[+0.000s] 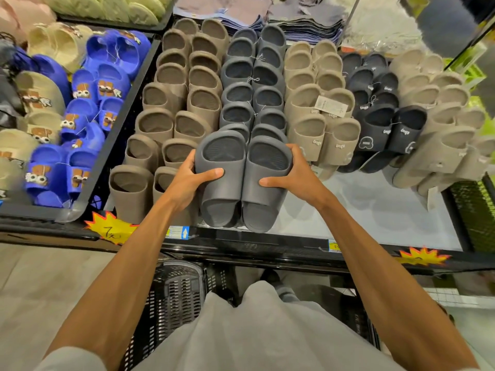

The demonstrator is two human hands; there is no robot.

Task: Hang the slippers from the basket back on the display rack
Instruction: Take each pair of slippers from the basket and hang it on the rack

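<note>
I hold a pair of dark grey slide slippers [242, 180] side by side, soles away from me, at the near end of the dark grey row [253, 84] on the display rack [380, 210]. My left hand [187, 178] grips the left slipper, thumb across its strap. My right hand [294, 175] grips the right slipper the same way. The black plastic basket [174, 295] stands on the floor below the rack, at my legs; its inside is mostly hidden.
Brown slippers [171, 108] hang left of the grey row, beige ones [316, 103] and black ones [380, 111] to the right. Blue and tan cartoon slippers [88, 103] fill a black bin at left. Yellow price tags [115, 226] stick on the rack's front edge.
</note>
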